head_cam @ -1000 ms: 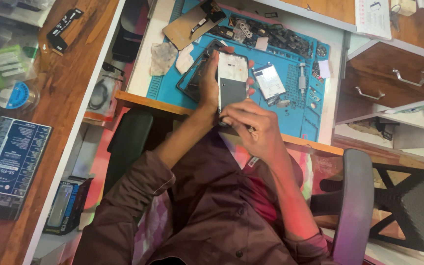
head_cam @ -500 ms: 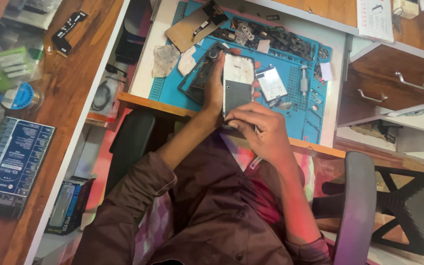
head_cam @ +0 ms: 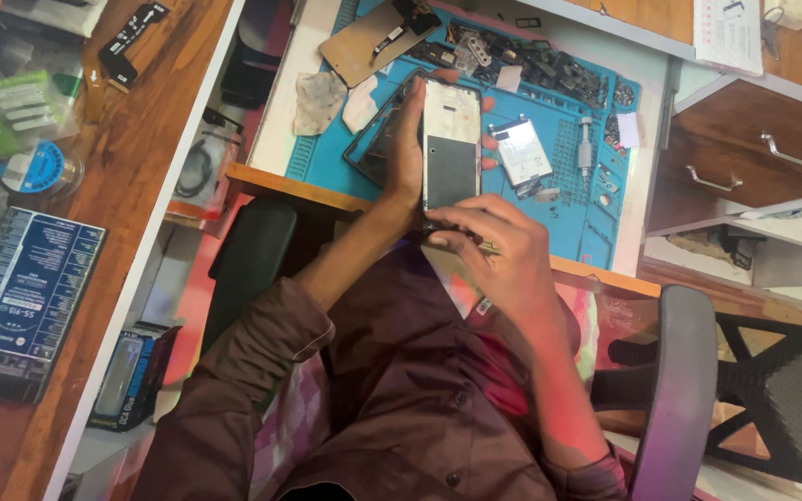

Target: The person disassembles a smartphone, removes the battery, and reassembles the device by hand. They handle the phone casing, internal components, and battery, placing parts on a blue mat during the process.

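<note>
My left hand [head_cam: 408, 148] grips an opened phone [head_cam: 451, 139] by its left edge and holds it upright over the blue work mat [head_cam: 587, 223]; the fingertips wrap round the right edge. The phone shows a pale upper part and a dark lower panel. My right hand [head_cam: 494, 255] is at the phone's bottom end, fingers pinched on a thin metal tool [head_cam: 485, 247] that is mostly hidden under them. A dark phone frame [head_cam: 373, 144] lies on the mat behind my left hand.
On the mat lie a small silver module [head_cam: 523, 151], a screwdriver [head_cam: 585, 141], loose parts and a tan back cover [head_cam: 370, 42]. A grey cloth [head_cam: 317, 100] sits left of it. Wooden drawers [head_cam: 754, 153] stand right; a chair armrest [head_cam: 679, 390] is at lower right. A dark blue device [head_cam: 20, 297] lies left.
The phone has tipped from lying low near the mat to standing more upright in my left hand. My right hand stays at its bottom end.
</note>
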